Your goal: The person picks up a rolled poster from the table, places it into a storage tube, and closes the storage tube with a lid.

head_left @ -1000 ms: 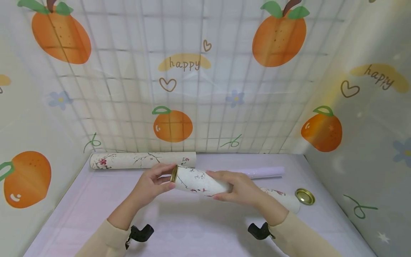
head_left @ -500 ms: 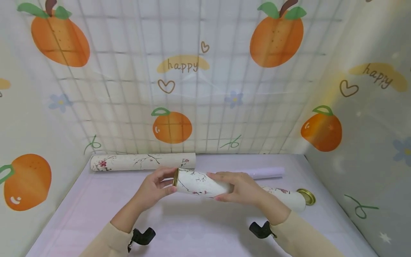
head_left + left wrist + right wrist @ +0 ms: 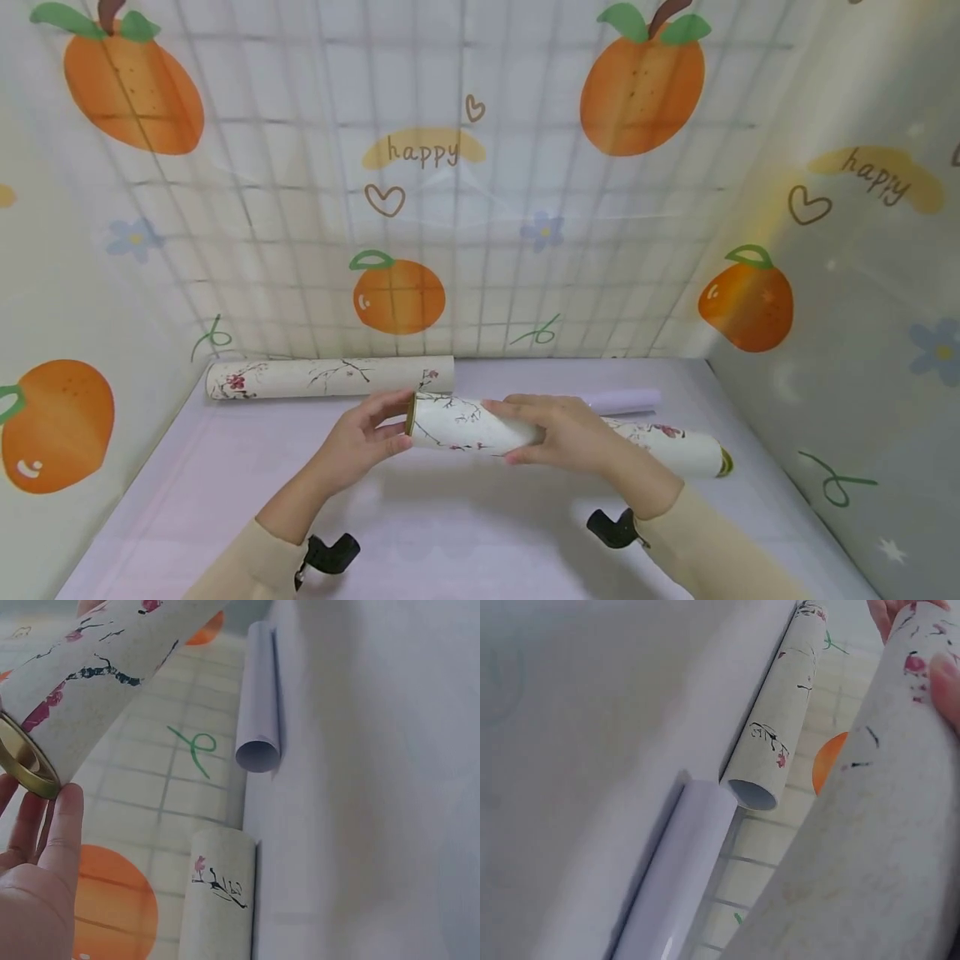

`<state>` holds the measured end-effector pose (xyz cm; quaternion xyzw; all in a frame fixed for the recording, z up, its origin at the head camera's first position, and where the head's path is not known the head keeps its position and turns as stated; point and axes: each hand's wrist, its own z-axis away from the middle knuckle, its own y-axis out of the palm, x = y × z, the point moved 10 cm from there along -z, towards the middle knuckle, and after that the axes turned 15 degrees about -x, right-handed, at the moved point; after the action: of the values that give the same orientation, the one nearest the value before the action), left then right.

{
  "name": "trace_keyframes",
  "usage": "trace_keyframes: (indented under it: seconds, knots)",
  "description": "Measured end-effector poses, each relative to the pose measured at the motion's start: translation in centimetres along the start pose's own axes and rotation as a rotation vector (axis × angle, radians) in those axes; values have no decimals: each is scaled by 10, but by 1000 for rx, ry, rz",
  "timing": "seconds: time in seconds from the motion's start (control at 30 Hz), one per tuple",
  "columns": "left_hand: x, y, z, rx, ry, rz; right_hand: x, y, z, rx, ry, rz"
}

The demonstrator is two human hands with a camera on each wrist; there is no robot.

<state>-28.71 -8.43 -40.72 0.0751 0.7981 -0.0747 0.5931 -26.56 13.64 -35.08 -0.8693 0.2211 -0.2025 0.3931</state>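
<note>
A long white cardboard tube (image 3: 461, 423) printed with dark branches and red blossoms is held in the air over the table, nearly level. My right hand (image 3: 562, 429) grips it around the middle and hides part of it. At the tube's left end sits a gold metal lid (image 3: 410, 414); the fingertips and thumb of my left hand (image 3: 352, 437) hold it at the rim. The left wrist view shows this lid's recessed face (image 3: 28, 761). Beyond the tube's right end peeks the edge of a second gold lid (image 3: 726, 463), mostly hidden behind the tube.
Another blossom-printed tube (image 3: 330, 377) lies along the back left of the table, its near end open in the right wrist view. A lilac roll (image 3: 626, 401) lies to the right of it, behind my right hand. Printed curtains (image 3: 397, 297) enclose the table's back and sides.
The tube's right end has risen and moved rightward, now covering most of the second gold lid. The left end has turned so less of its lid's face shows. Both hands keep their holds.
</note>
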Motion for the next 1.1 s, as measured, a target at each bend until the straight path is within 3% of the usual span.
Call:
trace_keyframes:
  seconds: [0.3, 0.6, 0.93, 1.1]
  knots:
    - [7, 1, -4, -13, -42, 5, -6, -1, -4, 82, 20, 24]
    - [-3, -1, -6, -21, 74, -129, -19, -10, -4, 104, 50, 81]
    - [-13, -21, -9, -57, 124, -237, -45, -24, -1, 109, 98, 120]
    - [-9, -32, -12, -84, 82, -334, -66, -25, -4, 129, 177, 89]
